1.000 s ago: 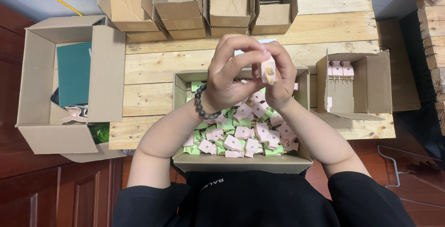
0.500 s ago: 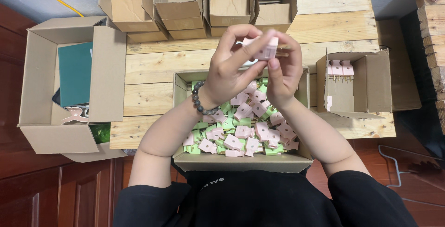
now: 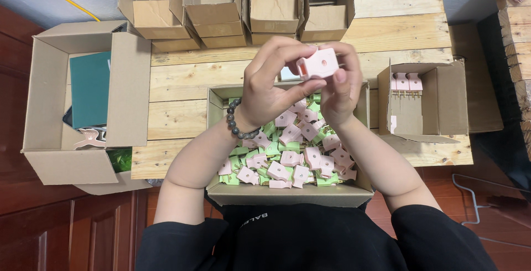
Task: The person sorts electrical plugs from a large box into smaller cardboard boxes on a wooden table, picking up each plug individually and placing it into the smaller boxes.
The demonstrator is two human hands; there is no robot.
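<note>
I hold one pink plug (image 3: 318, 63) up over the middle box (image 3: 287, 193), both hands on it. My left hand (image 3: 271, 91) has its grip clenched on the plug's left end, thumb beneath and fingers curled over the top; my right hand (image 3: 340, 86) grasps its right end with the fingertips. The plug's long axis runs left to right, tilted up a little toward the right, and a small hole shows on the face turned to me. Which end carries the prongs I cannot tell.

The middle box sits open on the counter (image 3: 177, 91) and is heaped with pink plugs and green pieces, too many to count. Right of it stands a smaller box (image 3: 442, 102) on its side with three pink plugs in a row along its far edge. Left of the middle box lies a large open box (image 3: 52, 155) with a dark green sheet (image 3: 90, 88) and a pink clip (image 3: 88, 137) inside. Beyond the middle box, four open boxes (image 3: 213, 19) stand in a row along the counter's far edge.
</note>
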